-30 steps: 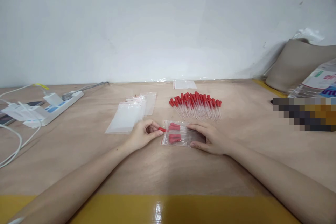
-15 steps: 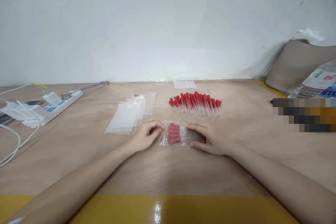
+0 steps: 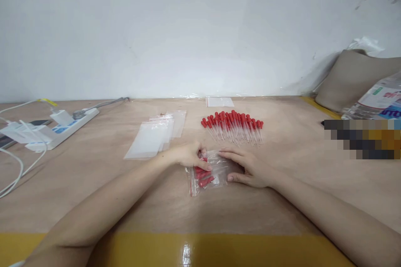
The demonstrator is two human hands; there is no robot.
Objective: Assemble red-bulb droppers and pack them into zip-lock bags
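Observation:
A clear zip-lock bag holding several droppers with red rubber bulbs lies flat on the table, its red-edged seal end tilted toward me on the left. My left hand grips the bag from the far side, its thumb pressed over the bulbs and its other fingers partly hidden. At the opposite end, my right hand holds the bag between the thumb on the near side and the fingers on the far side. Just beyond is a pile of loose red-bulbed droppers, glass ends toward me.
Flat zip-lock bags overlap to the left of the pile. A white packet rests by the wall. A power strip with chargers and white cables sits far left. A plastic bottle and a grey-brown container occupy the far right.
My left hand has moved from the seal edge onto the bag, its thumb now across the bulbs. The bag's seal end has swung toward me. My right hand has barely moved.

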